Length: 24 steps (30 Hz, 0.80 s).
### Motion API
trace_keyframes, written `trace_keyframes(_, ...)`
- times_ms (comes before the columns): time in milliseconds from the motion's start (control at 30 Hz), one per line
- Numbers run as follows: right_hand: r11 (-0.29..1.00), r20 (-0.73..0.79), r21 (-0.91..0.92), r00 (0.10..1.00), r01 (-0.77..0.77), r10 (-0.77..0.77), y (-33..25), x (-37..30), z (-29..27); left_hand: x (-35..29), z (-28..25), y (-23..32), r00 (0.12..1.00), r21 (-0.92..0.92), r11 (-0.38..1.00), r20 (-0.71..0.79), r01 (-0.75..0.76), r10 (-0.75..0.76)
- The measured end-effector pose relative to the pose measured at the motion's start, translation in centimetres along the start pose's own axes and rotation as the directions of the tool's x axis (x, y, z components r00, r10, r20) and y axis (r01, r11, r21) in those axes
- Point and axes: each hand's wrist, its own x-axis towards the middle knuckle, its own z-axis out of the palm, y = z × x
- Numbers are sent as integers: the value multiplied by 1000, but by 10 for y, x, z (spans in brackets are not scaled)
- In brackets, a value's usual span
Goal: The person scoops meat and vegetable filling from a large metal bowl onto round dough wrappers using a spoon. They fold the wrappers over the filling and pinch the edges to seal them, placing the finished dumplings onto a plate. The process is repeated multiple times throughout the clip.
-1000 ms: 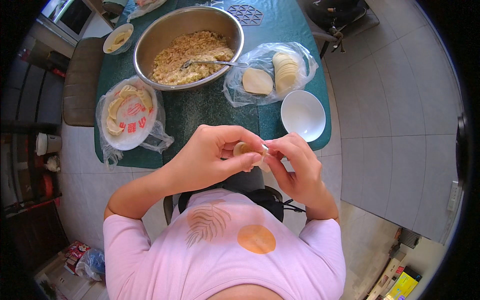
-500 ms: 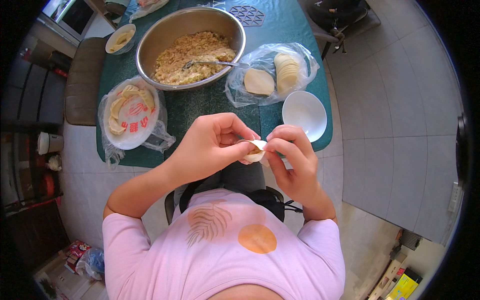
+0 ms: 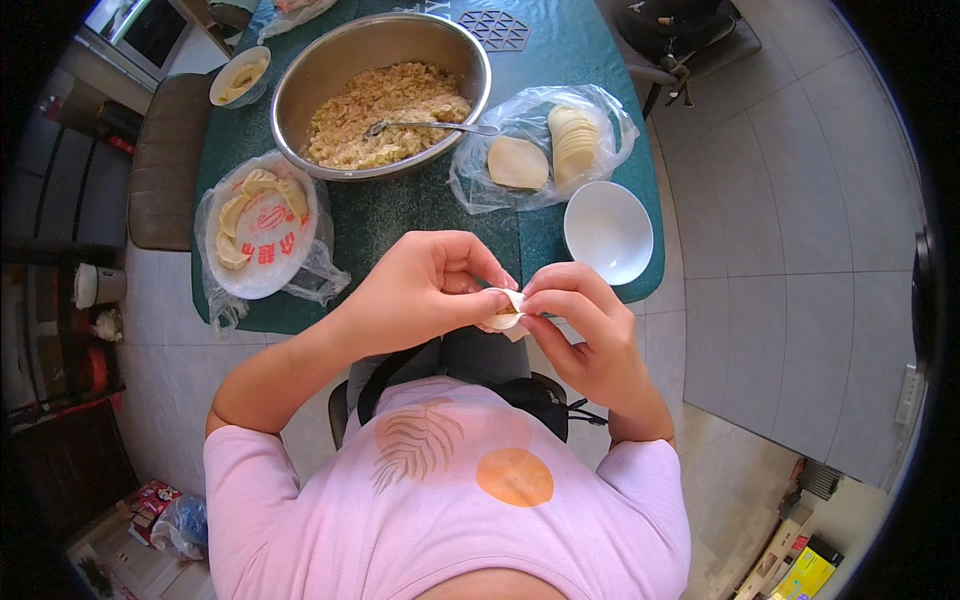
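Between my hands, just off the table's near edge, is a partly folded dumpling [image 3: 507, 318] with filling showing in its opening. My left hand [image 3: 440, 283] cradles it, thumb on the wrapper's near side. The fingertips of my right hand [image 3: 580, 318] pinch the wrapper's right edge. Beyond stands a large steel basin [image 3: 290, 95] of minced filling [image 3: 370, 110], a spoon [image 3: 440, 127] resting in it. Round wrappers [image 3: 573, 147] lie overlapped on a clear plastic bag [image 3: 480, 195], with a single wrapper [image 3: 518, 163] beside them. Left, several finished dumplings [image 3: 233, 215] rest on a bag-covered plate [image 3: 262, 285].
A white bowl [image 3: 608, 232] stands at the table's right near corner. Another small bowl [image 3: 240, 77] with pale pieces is at the far left. A dark lattice mat [image 3: 494, 31] lies behind the basin on the green tablecloth [image 3: 400, 205]. A brown chair [image 3: 170, 165] stands left.
My right fingers have shifted slightly left along the wrapper, and its opening looks narrower. My left hand still holds the dumpling in nearly the same place.
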Motion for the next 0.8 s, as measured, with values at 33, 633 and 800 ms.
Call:
trace_keyframes(33, 1000, -3, -7, 1000, 13, -13, 1, 0, 0, 0, 1, 0, 1000, 50, 999, -8, 0, 0)
trace_keyframes(633, 996, -122, -56, 990, 67, -74, 4, 1, 13, -3, 5, -7, 991, 183, 976, -44, -117, 127)
trace_keyframes(800, 986, -38, 115, 992, -118, 123, 1, -3, 14, -2, 2, -5, 994, 111, 991, -61, -79, 86)
